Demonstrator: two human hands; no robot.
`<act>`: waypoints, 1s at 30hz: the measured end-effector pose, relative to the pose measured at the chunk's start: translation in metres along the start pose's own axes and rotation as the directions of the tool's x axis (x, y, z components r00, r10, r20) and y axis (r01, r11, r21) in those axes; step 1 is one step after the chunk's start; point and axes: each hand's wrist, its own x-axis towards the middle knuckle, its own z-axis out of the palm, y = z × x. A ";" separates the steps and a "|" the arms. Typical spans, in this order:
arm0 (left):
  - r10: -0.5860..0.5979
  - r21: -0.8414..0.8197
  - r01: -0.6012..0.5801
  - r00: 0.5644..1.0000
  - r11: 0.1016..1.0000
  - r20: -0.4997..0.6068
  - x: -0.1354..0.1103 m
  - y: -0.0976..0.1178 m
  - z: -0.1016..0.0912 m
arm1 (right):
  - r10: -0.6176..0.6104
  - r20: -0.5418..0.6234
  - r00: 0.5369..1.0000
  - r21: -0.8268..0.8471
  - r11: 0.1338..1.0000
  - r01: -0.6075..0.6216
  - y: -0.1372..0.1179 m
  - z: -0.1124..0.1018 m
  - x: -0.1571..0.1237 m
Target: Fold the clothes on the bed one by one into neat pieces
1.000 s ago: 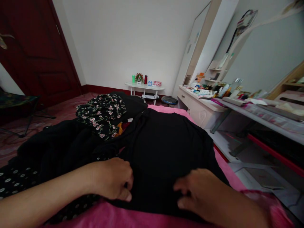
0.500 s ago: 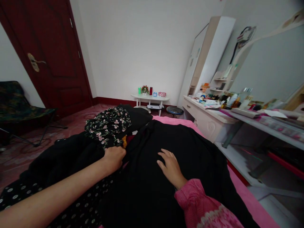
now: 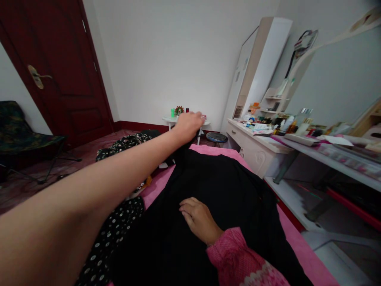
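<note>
A black long garment is spread over the pink bed cover. My left hand is raised above its far end, fingers closed on a fold of dark cloth that hangs down to the garment; the fingertips are partly hidden. Lying palm down on the middle of the garment is my right hand, its fingers stretched out and holding nothing. A black cloth with white dots lies left of the garment, partly behind my left forearm. Beyond that forearm, a black floral cloth is bunched up.
On the right, a white dressing table carries bottles and small items under a mirror. A round stool and a small white table stand beyond the bed. A camouflage folding chair is at the left near the red door.
My left hand has risen and moved forward and right, with the garment's left part drawn along, baring pink cover. My right hand has slid slightly toward me and left.
</note>
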 end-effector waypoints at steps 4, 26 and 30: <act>0.333 -0.086 -0.342 0.938 0.936 -0.102 -0.031 0.070 0.008 | 0.032 -0.038 0.999 0.061 0.998 -0.030 0.009 0.004 -0.004; -0.388 0.023 0.472 0.696 0.881 0.605 -0.277 0.010 0.034 | 0.773 0.200 0.602 0.932 0.039 -0.360 0.050 -0.022 0.057; -0.348 -0.091 0.478 0.746 0.874 0.568 -0.278 0.010 0.033 | 0.807 0.152 0.571 0.970 -0.010 -0.243 0.075 -0.013 0.073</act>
